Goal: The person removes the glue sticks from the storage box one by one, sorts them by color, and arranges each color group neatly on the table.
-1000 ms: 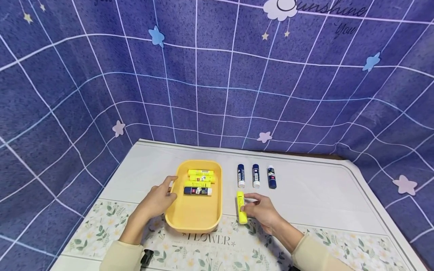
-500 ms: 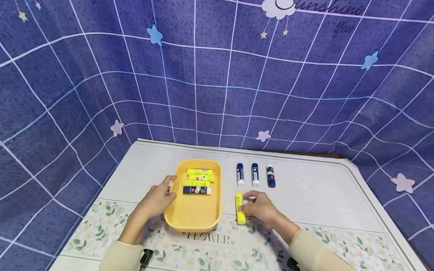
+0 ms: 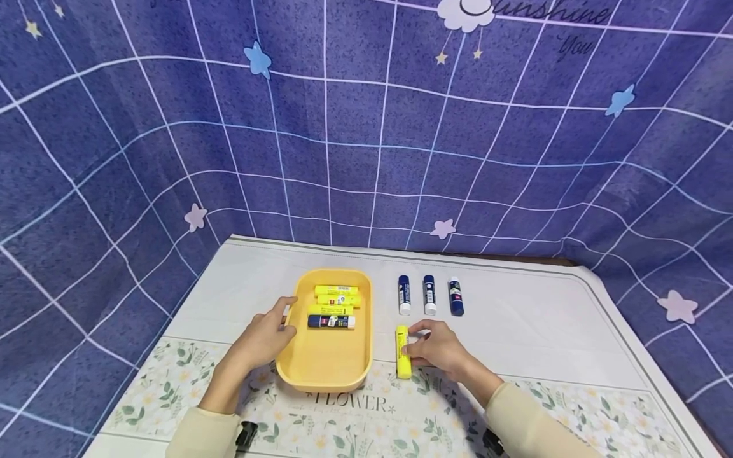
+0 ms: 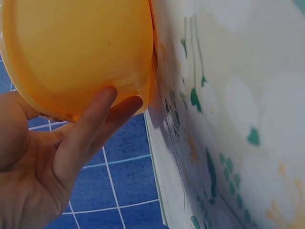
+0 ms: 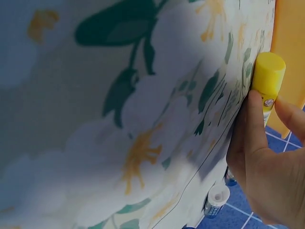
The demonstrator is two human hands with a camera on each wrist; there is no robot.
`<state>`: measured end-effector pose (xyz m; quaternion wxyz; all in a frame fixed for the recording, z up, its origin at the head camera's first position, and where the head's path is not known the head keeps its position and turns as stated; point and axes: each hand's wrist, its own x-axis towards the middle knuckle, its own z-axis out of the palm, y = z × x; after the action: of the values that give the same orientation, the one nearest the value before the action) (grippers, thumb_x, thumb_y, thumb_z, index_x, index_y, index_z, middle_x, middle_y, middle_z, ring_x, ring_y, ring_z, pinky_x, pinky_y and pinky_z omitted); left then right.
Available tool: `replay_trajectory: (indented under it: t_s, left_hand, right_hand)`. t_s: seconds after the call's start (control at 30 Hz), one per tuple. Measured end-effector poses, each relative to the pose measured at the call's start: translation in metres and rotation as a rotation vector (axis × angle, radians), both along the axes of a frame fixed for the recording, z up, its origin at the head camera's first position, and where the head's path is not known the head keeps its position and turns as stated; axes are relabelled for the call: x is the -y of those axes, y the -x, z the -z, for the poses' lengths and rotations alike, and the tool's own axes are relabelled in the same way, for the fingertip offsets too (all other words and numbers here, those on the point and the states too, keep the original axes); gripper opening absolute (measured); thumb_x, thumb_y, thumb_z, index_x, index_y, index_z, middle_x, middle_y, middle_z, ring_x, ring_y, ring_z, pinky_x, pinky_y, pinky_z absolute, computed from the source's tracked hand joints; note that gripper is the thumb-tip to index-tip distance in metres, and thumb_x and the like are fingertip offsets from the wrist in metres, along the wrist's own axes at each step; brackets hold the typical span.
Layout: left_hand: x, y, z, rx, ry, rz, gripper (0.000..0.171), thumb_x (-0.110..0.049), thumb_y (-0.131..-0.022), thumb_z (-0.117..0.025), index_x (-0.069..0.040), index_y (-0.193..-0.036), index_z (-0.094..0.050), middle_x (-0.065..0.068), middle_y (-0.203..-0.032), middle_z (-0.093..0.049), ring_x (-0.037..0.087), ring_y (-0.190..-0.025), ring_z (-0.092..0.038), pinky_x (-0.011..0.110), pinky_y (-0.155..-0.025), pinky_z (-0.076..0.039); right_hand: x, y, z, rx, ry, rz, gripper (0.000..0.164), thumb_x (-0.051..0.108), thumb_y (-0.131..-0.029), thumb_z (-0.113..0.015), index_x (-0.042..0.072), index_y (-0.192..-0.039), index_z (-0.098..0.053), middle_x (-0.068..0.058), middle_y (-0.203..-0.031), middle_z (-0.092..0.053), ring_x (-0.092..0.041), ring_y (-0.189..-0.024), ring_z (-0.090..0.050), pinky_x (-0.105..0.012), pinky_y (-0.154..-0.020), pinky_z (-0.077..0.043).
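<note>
My right hand pinches a yellow glue stick between thumb and fingers, on the tabletop right of the tray. In the right wrist view, the thumb and fingers are at either side of this yellow glue stick. My left hand holds the left edge of the yellow tray; the left wrist view has its fingers against the tray's outer wall. Inside the tray lie several glue sticks side by side: yellow ones and a navy one with a white end.
Three navy and white glue sticks stand in a row behind my right hand, lengthwise away from me. The table has a white cloth with a flowered band in front. A blue gridded curtain rises behind its far edge.
The yellow glue stick in my right hand has turned slightly straighter and shifted a little. My left hand stays on the tray. The head view has drifted slightly.
</note>
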<state>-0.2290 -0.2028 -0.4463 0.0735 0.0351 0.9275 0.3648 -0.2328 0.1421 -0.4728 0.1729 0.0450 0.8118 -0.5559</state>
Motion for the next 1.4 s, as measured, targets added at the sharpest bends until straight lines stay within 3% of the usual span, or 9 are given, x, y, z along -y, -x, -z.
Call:
replay_trajectory:
  t_s: [0.2, 0.37, 0.57, 0.77, 1.07, 1.4]
  left_hand:
    - [0.002, 0.001, 0.002, 0.003, -0.016, 0.005, 0.063, -0.015, -0.1, -0.05, -0.007, -0.16, -0.032, 0.039, -0.14, -0.056, 0.026, -0.092, -0.075, 0.029, -0.063, -0.053]
    - [0.002, 0.001, 0.003, -0.003, -0.011, 0.01, 0.063, -0.015, -0.1, -0.05, -0.008, -0.16, -0.032, 0.038, -0.14, -0.057, 0.025, -0.095, -0.075, 0.029, -0.064, -0.053]
    - [0.001, 0.002, 0.002, 0.001, -0.02, 0.014, 0.062, -0.015, -0.101, -0.05, -0.008, -0.16, -0.032, 0.039, -0.141, -0.056, 0.024, -0.088, -0.074, 0.029, -0.062, -0.052]
    - [0.003, 0.0, 0.002, -0.007, -0.007, 0.001, 0.062, -0.015, -0.101, -0.051, -0.008, -0.16, -0.033, 0.039, -0.141, -0.056, 0.027, -0.095, -0.076, 0.029, -0.064, -0.053]
    - [0.0, 0.001, 0.001, -0.02, 0.008, -0.007, 0.061, -0.015, -0.1, -0.052, -0.008, -0.159, -0.035, 0.038, -0.139, -0.058, 0.024, -0.093, -0.074, 0.029, -0.065, -0.053]
    - [-0.001, -0.003, -0.002, -0.015, 0.012, -0.009, 0.062, -0.014, -0.1, -0.052, -0.008, -0.159, -0.035, 0.037, -0.139, -0.058, 0.021, -0.082, -0.073, 0.029, -0.062, -0.052]
  right_hand:
    - [-0.003, 0.002, -0.001, 0.011, 0.015, -0.015, 0.046, 0.001, -0.084, -0.081, -0.005, -0.125, -0.062, -0.016, -0.093, -0.062, -0.02, -0.074, -0.075, -0.037, -0.073, -0.063]
    - [-0.011, 0.008, -0.006, -0.034, -0.053, -0.007, 0.049, 0.009, -0.084, -0.082, -0.001, -0.129, -0.064, -0.014, -0.094, -0.068, -0.022, -0.075, -0.074, -0.037, -0.073, -0.063]
    - [-0.019, 0.029, -0.023, -0.238, 0.009, -0.018, 0.054, 0.004, -0.087, -0.078, -0.005, -0.137, -0.059, -0.016, -0.097, -0.073, -0.019, -0.083, -0.071, -0.032, -0.078, -0.061]
    - [0.008, 0.055, -0.04, -0.422, 0.065, -0.155, 0.053, 0.005, -0.087, -0.078, 0.003, -0.138, -0.062, -0.024, -0.114, -0.071, -0.015, -0.094, -0.068, -0.021, -0.079, -0.057]
    - [0.062, 0.075, -0.048, -0.449, 0.054, -0.338, 0.049, 0.009, -0.089, -0.078, 0.007, -0.136, -0.065, -0.024, -0.119, -0.069, -0.021, -0.102, -0.069, -0.03, -0.089, -0.057]
    - [0.093, 0.086, -0.044, -0.4, -0.029, -0.407, 0.043, 0.007, -0.09, -0.078, 0.01, -0.132, -0.069, -0.019, -0.117, -0.072, -0.018, -0.1, -0.068, -0.03, -0.09, -0.056]
